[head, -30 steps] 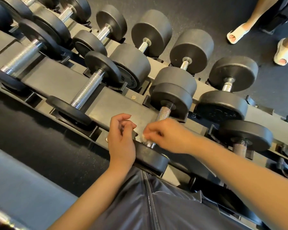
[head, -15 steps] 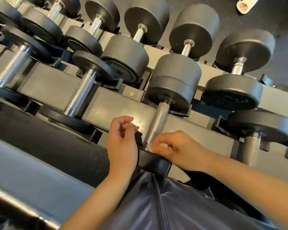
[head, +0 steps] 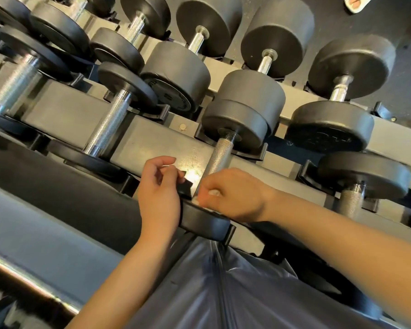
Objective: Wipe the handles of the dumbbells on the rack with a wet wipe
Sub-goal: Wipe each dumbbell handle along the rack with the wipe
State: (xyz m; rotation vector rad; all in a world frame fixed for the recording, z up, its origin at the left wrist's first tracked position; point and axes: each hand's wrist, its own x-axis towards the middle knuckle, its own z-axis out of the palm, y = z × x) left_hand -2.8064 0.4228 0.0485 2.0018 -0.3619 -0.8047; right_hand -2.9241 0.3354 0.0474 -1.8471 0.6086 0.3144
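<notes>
Right hand (head: 233,194) pinches crumpled white wet wipe (head: 212,193) around base of knurled steel dumbbell handle (head: 220,156). Left hand (head: 158,188) loosely curled, holding nothing, beside near black weight plate (head: 204,219).

right hand (head: 233,195) slid down the knurled handle (head: 220,155) to its near end, more handle now bare

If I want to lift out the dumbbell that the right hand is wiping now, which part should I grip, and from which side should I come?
Probably the knurled handle, on the bare stretch above the right hand, coming from above. The bar slopes between two black heads, and its rough surface gives hold. The near head sits in a rack cradle, too broad and smooth to grasp. The wet wipe is at the lower end.
</notes>
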